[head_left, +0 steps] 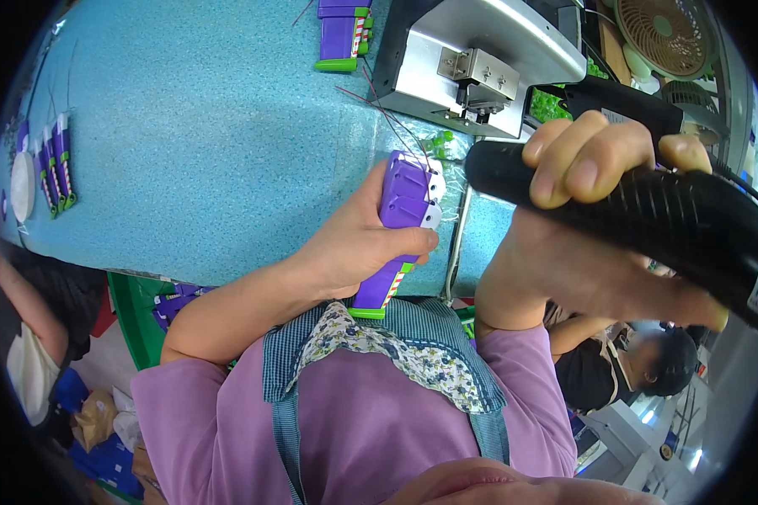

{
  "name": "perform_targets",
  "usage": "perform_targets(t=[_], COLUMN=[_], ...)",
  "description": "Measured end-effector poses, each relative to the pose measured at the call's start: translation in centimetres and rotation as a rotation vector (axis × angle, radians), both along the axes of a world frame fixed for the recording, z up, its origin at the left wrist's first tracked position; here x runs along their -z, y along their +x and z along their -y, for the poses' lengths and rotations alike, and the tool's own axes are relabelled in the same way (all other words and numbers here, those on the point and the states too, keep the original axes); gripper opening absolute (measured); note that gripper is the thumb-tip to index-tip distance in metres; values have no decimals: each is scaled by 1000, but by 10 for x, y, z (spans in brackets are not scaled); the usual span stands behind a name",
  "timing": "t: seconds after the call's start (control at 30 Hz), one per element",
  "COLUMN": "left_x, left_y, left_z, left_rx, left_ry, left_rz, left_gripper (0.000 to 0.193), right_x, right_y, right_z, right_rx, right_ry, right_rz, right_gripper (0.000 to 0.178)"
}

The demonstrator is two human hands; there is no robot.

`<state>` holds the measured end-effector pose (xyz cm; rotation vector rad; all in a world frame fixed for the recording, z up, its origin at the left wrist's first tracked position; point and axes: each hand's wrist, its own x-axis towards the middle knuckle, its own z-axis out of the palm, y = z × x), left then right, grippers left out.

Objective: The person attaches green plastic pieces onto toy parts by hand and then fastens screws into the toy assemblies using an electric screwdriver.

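My left hand (358, 231) is closed around a purple plastic housing (403, 189) with green trim, a red-and-white striped edge and white pieces along its right side. Thin dark red and black wires rise from its far end. My right hand (556, 248) grips a black powered screwdriver (674, 215) with a ribbed body. The screwdriver lies slanted, its narrower end toward the housing and a short gap from it. Small bright green pieces (440, 140) lie on clear plastic just beyond the housing.
A metal machine (480, 71) stands at the far right of the blue tabletop (210, 151). Similar purple parts (341, 38) lie beside it, and several more purple pieces (61, 164) at the left. A green crate (130, 320) sits below the table edge. Co-workers are on both sides.
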<state>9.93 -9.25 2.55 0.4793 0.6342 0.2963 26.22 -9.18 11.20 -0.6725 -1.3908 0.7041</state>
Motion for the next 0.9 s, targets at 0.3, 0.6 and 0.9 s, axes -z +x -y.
perform_targets(t=[0.3,0.6,0.9], left_x=[-7,-10,-4], left_y=[4,3,3], left_z=[3,-8,-4], left_rx=[17,35,20], left_ry=[10,0,-35], left_rz=[26,-15,-20], left_gripper=[62,60,56], right_x=[23,3,6], right_y=[-17,-2,3], right_z=[4,-9,-7], right_rx=[6,21,8], right_ry=[-76,-7,-53], right_rz=[-140,-106,-188], right_gripper=[105,100,99])
